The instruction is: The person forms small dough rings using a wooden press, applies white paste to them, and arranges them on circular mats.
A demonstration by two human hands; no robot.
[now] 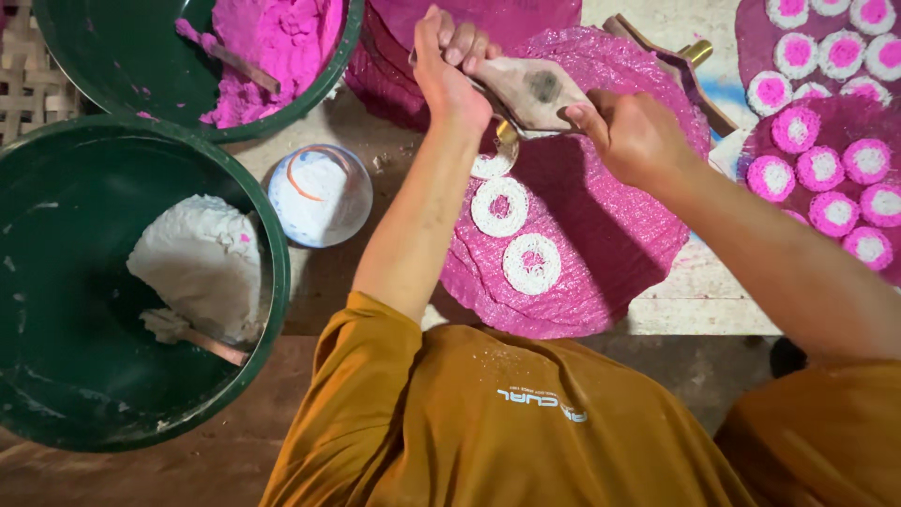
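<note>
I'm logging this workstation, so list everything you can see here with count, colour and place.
Wooden press tool: one, brown, held over the mat at top centre.
Round woven mat: one, pink, centre.
Rings on that mat: three, white with pink centres, one partly under the tool.
Finished pieces: over a dozen, pink and white, on the purple mat at right.
Upper tub: one, green, holding pink dough and a scoop, top left.
Lower tub: one, green, holding white dough and a scoop, left.
Small bowl: one, white contents, between tubs and mat.
Second wooden tool: one, brown, top right.
Left hand: grips the tool.
Right hand: on the tool.
</note>
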